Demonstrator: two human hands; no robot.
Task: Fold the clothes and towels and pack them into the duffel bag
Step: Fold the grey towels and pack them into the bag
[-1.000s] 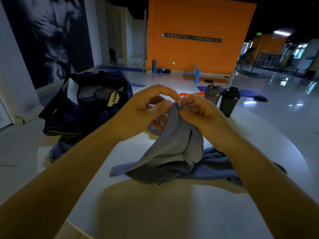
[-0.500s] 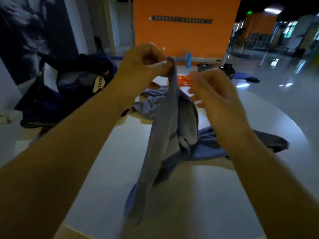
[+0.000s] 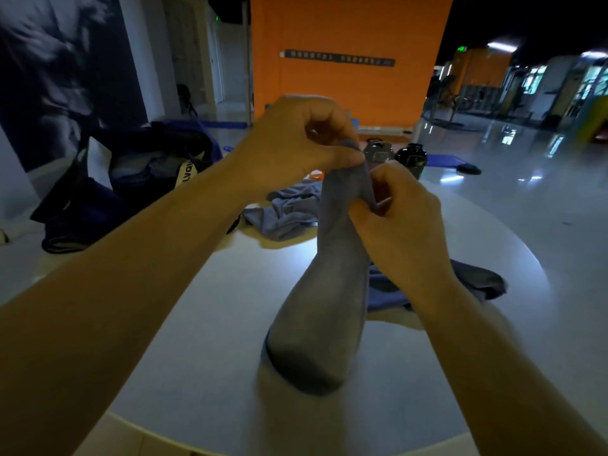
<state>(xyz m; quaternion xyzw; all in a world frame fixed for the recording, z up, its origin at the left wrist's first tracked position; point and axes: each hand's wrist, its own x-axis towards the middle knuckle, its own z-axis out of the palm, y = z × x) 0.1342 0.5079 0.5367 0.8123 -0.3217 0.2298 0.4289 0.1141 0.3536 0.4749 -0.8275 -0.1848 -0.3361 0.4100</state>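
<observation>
Compared with half a second ago, your right hand (image 3: 393,225) has closed onto the grey cloth (image 3: 332,291), where before its fingers only hovered beside it, and the cloth's lower end now bunches on the table (image 3: 197,324) nearer to you. Your left hand (image 3: 296,143) pinches the top edge of the grey cloth between thumb and curled fingers, held high above the tabletop. Your right hand, just below and to the right of it, grasps the same upper edge with curled fingers. The cloth hangs from both hands as a narrow, gathered column and widens toward its lower end, which rests on the round white table in front of you. Behind it, a blue garment (image 3: 286,209) lies crumpled on the table, and more blue and dark fabric shows to the right, partly hidden by your right forearm. The duffel bag (image 3: 125,179), dark blue and open, sits off the table's left side with folded items visible inside. Two dark shaker bottles (image 3: 411,158) stand at the far edge of the table, beyond your hands. An orange wall (image 3: 345,34) fills the background.
</observation>
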